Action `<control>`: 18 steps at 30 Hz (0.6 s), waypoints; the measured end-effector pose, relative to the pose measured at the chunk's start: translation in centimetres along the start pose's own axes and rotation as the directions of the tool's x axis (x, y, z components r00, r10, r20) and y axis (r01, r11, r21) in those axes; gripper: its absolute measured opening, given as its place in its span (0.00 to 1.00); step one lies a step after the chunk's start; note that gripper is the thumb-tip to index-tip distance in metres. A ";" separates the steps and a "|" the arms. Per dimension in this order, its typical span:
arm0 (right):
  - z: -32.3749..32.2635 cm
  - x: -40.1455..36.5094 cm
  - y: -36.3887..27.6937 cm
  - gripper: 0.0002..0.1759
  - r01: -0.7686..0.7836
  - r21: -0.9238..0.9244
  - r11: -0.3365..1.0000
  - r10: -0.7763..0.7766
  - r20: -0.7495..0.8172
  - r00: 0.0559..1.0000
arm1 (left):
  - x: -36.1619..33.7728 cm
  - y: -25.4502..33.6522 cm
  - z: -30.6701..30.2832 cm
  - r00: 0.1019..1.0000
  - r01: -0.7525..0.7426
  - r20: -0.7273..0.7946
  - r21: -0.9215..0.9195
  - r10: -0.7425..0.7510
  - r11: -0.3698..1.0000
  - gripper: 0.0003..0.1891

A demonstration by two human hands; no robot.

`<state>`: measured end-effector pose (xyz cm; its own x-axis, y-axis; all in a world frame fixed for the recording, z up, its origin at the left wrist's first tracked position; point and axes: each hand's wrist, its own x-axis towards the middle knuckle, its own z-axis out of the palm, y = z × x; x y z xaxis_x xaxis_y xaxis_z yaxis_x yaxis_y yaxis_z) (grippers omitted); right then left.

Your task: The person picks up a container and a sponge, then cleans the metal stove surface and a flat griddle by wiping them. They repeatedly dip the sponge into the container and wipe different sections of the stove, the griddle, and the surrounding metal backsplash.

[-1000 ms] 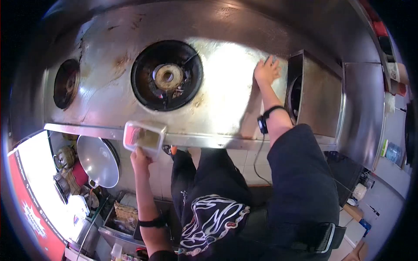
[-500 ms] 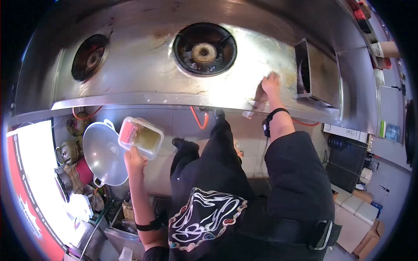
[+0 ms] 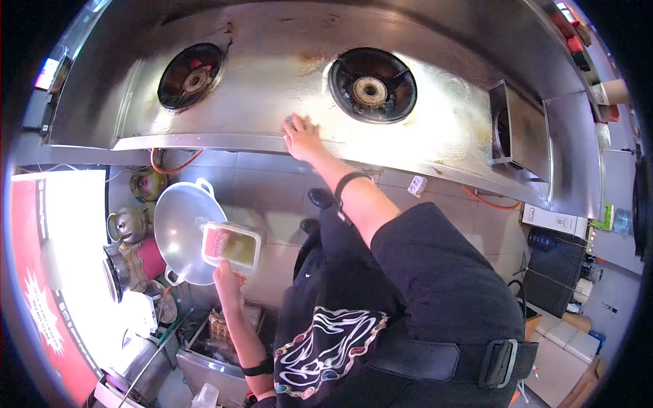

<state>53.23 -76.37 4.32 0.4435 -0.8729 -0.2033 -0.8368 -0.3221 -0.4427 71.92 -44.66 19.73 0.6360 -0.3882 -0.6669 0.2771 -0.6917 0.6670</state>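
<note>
My left hand (image 3: 229, 284) grips the edge of a rectangular clear plastic tub (image 3: 241, 248). The tub holds a yellowish liquid, and something pink shows at its left side. It is above the floor, overlapping the rim of a large metal wok (image 3: 178, 231). On the steel stove top (image 3: 265, 81), my right hand (image 3: 303, 138) rests near the front edge, left of the round burner (image 3: 371, 88). Its fingers are bent downward around something small and greyish at the tips, too hidden to name. A second burner (image 3: 194, 78) lies further left.
A steel box-like fixture (image 3: 524, 132) stands on the stove's right end. Below the front edge hangs an orange hose (image 3: 170, 166). Gas cylinders (image 3: 129, 224) stand left of the wok. A small clear packet (image 3: 417, 185) lies on the tiled floor. A lit sign (image 3: 68, 272) is at far left.
My right hand has swept left across the stove top, from right of the middle burner to its left. My left hand still holds the tub. The whole view has shifted.
</note>
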 end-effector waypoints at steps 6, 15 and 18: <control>-2.8 -2.0 9.6 0.25 0.076 -0.216 0.973 -0.110 -0.151 0.982 | 1.1 -0.7 -3.8 1.000 -0.006 0.016 -0.106 0.007 0.994 0.15; 2.8 8.0 -4.2 0.33 0.101 -0.164 0.981 -0.114 -0.074 0.991 | 6.3 3.6 -3.2 0.989 0.030 -0.146 0.000 -0.030 1.000 0.20; -1.0 16.6 -4.6 0.29 0.445 -0.187 0.876 -0.419 0.163 0.893 | 8.6 6.7 -1.8 0.996 0.016 -0.083 -0.035 -0.019 0.999 0.19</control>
<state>64.11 -89.79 3.87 0.7994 -0.5847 -0.1383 -0.5952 -0.7393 -0.3149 80.48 -51.51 19.05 0.6882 -0.3232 -0.6496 0.3123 -0.6762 0.6673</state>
